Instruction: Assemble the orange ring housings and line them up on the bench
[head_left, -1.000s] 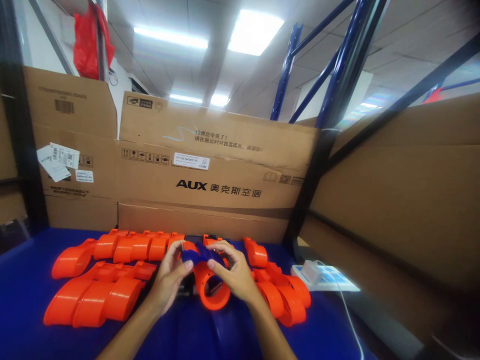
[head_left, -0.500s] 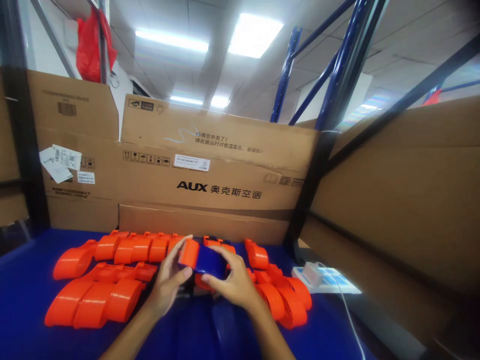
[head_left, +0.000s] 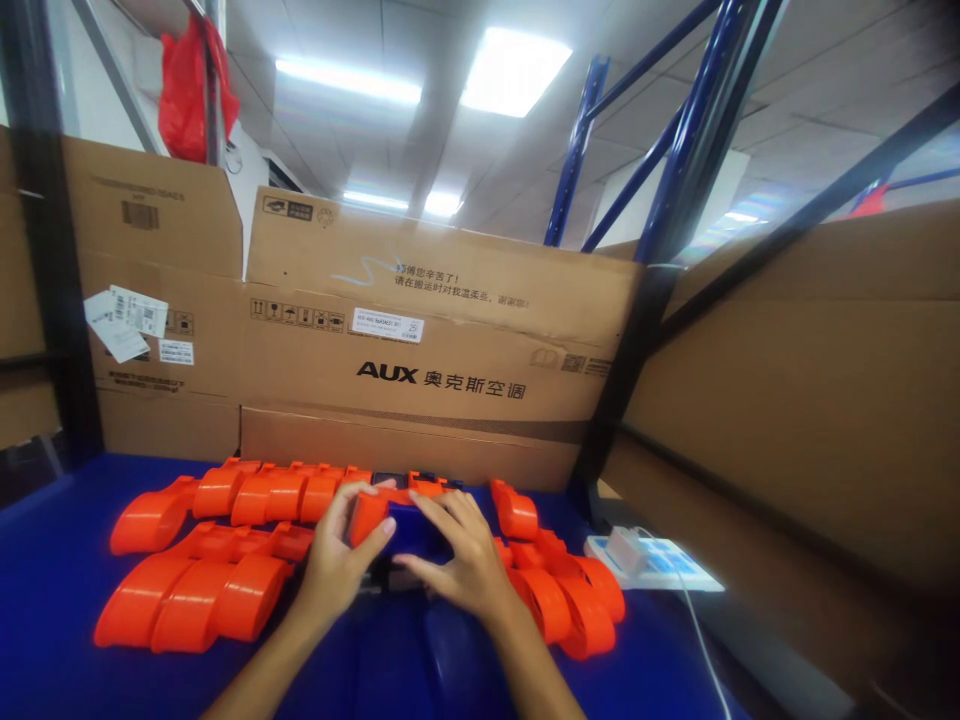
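The left hand (head_left: 341,555) curls around the orange end of an orange-and-blue piece (head_left: 411,528), which is raised above the blue table (head_left: 52,560). The right hand (head_left: 474,560) spreads at its blue end, fingers over the top, thumb lower; whether it truly grips, I cannot tell. From the piece, orange rings (head_left: 184,610) lie at eight o'clock, a white power strip (head_left: 686,568) at three, a cardboard panel (head_left: 442,420) at twelve.

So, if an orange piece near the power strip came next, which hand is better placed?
Probably the right hand: it is close to the orange pieces on the power strip side, while the left hand grips the blue-and-orange part farther away.
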